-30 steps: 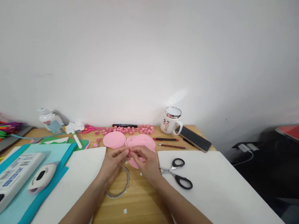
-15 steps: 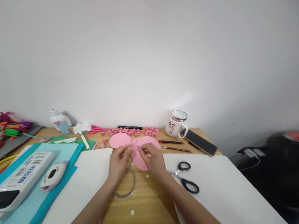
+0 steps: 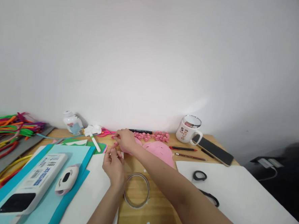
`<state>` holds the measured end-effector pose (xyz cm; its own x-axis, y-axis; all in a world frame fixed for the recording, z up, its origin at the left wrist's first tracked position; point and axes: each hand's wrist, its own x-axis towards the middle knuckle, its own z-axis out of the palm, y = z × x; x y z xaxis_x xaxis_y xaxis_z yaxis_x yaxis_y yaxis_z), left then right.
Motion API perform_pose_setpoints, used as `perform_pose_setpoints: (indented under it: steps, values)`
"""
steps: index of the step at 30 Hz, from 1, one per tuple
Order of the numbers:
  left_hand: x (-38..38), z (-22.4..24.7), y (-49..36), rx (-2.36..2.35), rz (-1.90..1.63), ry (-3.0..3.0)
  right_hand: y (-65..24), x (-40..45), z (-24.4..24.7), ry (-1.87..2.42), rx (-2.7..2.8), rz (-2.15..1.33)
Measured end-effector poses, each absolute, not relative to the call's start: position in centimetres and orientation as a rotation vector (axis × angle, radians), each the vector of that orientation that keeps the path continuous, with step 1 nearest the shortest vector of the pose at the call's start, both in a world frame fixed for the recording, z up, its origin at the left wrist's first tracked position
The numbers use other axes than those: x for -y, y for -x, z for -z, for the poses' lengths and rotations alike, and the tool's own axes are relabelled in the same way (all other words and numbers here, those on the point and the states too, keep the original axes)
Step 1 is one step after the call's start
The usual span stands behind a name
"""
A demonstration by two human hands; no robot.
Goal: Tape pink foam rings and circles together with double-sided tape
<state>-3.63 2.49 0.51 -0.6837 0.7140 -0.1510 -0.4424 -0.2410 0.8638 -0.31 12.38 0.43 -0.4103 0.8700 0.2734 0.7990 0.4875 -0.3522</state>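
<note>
My right hand [image 3: 125, 139] reaches across to the left, above a pink paper circle [image 3: 138, 142] that it partly covers. Its fingers are pinched near the pink scissors [image 3: 105, 133], and what they hold is hidden. Just below it, my left hand [image 3: 114, 164] has its fingers curled together by the edge of the white paper; what is in them I cannot make out. Between the hands shows a small pink paper rosette [image 3: 115, 144]. More pink rosettes [image 3: 161, 136] lie along the wall. Overlapping pink paper circles [image 3: 159, 150] rest right of my right forearm.
A thin roll of tape [image 3: 136, 207] lies on the wooden table between my forearms. Black-handled scissors [image 3: 199, 176] are partly hidden by my right arm. A mug [image 3: 186, 131] and phone [image 3: 216, 150] stand back right; a white glue gun-like device [image 3: 37, 179] and pipe cleaners [image 3: 9, 127] lie left.
Both hands have left the overlapping pink circles. My right hand has moved left and away toward the rosettes, my left hand slightly back. The whole view has shifted left.
</note>
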Motion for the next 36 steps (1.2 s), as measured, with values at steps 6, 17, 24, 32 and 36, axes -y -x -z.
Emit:
perform_pose_setpoints:
  steps: [6, 17, 24, 32, 36]
  values:
    - [-2.1, -0.9, 3.2, -1.255, -1.954, -0.344, 1.0, -12.8, 0.1, 1.382, 2.407, -0.234]
    - [-2.4, -0.5, 3.5, -1.261, -1.945, -0.373, -3.3, -13.3, -2.5, 1.354, 2.262, -0.362]
    - [-2.0, -0.3, 2.9, -1.29, -1.787, -0.671, -12.6, -8.3, -4.5, 1.304, 2.306, -0.464]
    - [-1.7, 0.0, 2.0, -1.221, -1.503, -0.89, -16.6, 1.1, 0.8, 1.315, 2.415, -0.311]
    - [-1.5, 0.0, 1.5, -1.157, -1.331, -0.874, -17.5, 1.5, 3.4, 1.314, 2.214, -0.375]
